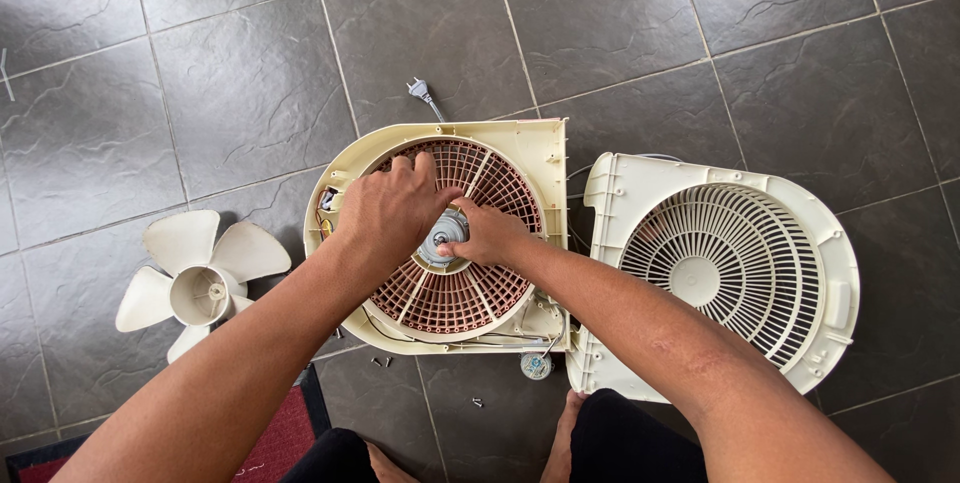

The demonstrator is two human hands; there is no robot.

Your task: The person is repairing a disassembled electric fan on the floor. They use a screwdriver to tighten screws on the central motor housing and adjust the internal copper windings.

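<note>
the fan housing (pixel 520 158) lay flat in the middle of the frame, grille face up, straight edge toward the right. the left hand (pixel 390 208) was curled over the brown grille (pixel 440 298), and the right hand (pixel 485 235) pinched the motor hub (pixel 445 231). the front cover (pixel 800 213) sat just beside it on the right and the loose blade (pixel 195 278) on the left. bare tile (pixel 250 63) lay open across the top.
</note>
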